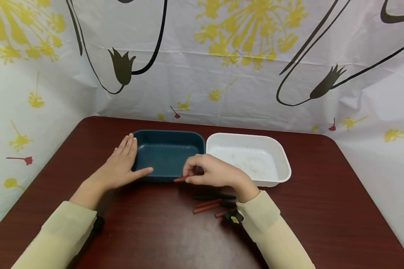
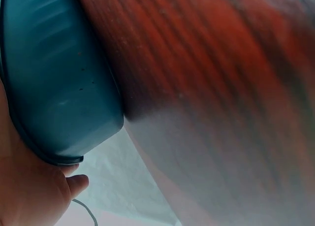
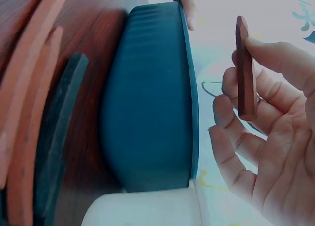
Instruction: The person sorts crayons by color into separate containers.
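My right hand (image 1: 215,170) pinches a short reddish-brown stick (image 3: 247,78) between thumb and fingers, close to the front right rim of a teal basin (image 1: 165,158). The stick has flat faces and tapers towards one end. At the basin's left side lies my left hand (image 1: 119,166), its fingers straight along the rim and its thumb stretched over the front corner. No sticks show on the basin's floor. Below my right wrist, several loose sticks lie on the table, some reddish-brown (image 1: 206,208) and some dark green-black (image 1: 203,197).
A white basin (image 1: 272,158) stands against the teal one's right side, with small specks on its floor. Both stand on a dark red wooden table (image 1: 323,209). Behind the table hangs a white sheet (image 1: 188,74) with yellow and dark flower prints.
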Available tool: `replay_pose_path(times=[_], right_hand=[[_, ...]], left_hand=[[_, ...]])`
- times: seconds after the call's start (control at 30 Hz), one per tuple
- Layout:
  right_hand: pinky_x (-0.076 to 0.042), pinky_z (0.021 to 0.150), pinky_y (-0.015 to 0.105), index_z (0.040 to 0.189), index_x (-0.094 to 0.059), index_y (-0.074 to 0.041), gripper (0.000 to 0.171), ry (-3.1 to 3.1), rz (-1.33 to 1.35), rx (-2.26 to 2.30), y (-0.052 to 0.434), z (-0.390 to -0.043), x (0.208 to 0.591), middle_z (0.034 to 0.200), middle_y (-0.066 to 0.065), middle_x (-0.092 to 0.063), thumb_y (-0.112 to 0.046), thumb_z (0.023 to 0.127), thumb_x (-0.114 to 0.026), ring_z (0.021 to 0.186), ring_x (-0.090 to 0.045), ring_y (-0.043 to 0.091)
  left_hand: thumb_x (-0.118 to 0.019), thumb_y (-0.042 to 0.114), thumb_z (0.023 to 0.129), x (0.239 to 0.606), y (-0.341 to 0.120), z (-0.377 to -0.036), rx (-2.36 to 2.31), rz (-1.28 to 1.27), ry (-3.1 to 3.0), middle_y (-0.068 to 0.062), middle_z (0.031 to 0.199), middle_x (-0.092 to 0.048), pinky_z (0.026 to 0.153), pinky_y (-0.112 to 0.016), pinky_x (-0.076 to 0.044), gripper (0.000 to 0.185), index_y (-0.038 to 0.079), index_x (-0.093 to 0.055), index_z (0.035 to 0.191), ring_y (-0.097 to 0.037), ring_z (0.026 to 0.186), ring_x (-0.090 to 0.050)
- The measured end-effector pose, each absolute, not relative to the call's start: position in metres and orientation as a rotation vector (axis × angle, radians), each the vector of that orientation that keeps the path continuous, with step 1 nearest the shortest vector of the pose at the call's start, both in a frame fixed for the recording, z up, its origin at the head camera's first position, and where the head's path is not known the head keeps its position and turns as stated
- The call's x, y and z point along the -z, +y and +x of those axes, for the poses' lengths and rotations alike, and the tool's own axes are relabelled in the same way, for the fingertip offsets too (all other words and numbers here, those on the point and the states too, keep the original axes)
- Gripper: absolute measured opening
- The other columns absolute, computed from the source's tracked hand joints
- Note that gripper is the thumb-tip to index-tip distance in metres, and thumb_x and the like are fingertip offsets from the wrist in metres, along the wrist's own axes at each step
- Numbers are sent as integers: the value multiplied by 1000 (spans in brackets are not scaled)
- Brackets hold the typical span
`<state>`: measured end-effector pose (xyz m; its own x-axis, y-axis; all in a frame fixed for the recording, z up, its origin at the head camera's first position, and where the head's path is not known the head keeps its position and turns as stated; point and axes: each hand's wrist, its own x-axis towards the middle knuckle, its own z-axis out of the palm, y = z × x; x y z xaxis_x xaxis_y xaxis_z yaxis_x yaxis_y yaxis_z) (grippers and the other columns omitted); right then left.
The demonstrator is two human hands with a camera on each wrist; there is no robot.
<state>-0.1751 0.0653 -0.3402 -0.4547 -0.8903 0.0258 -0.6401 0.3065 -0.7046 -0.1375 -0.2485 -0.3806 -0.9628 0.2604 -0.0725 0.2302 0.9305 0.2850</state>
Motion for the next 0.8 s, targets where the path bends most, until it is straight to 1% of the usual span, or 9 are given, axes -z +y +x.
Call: replay_pose_path(times=[0.17,0.27,0.4,0.47,0.63,0.8], right_hand=[[-52,73,30,99,-67,-16,4,2238,-1333,972,57,-179,340,91,-5,-62,-18,96,-66,84,-54,10],[-52,73,31,99,-67,-15,4,2248,-1300,1007,52,-182,342,92,-5,-63,-17,96,-66,87,-53,11],[-54,76,33,99,-68,-14,4,2268,-1263,1045,45,-185,346,95,-4,-66,-16,96,-67,90,-54,12],[-54,76,33,99,-68,-14,4,2286,-1253,1051,42,-187,348,94,-3,-66,-16,95,-67,89,-55,12],[-53,74,29,97,-68,-14,3,2344,-1230,1039,34,-192,352,91,-2,-68,-16,95,-68,86,-55,12],[-50,71,22,98,-69,-12,6,2386,-1225,1011,29,-198,356,89,0,-67,-17,94,-69,80,-55,11]], left_hand=[[-47,73,91,381,-248,-139,-410,367,2975,-23,165,10,117,-68,-15,114,-8,1,155,-43,153,4],[-47,73,91,381,-248,-139,-410,365,2974,-24,165,9,117,-68,-15,114,-8,1,155,-44,153,4],[-47,73,90,381,-247,-139,-416,362,2971,-24,165,9,116,-68,-15,115,-8,1,155,-43,153,5],[-47,73,90,381,-247,-139,-415,362,2973,-24,165,8,116,-68,-15,115,-8,1,155,-44,153,4],[-47,74,90,382,-248,-139,-401,355,2981,-24,165,8,116,-69,-16,116,-8,1,155,-43,154,4],[-49,78,86,382,-248,-140,-385,343,2976,-23,165,8,116,-69,-14,122,-7,3,156,-42,154,5]])
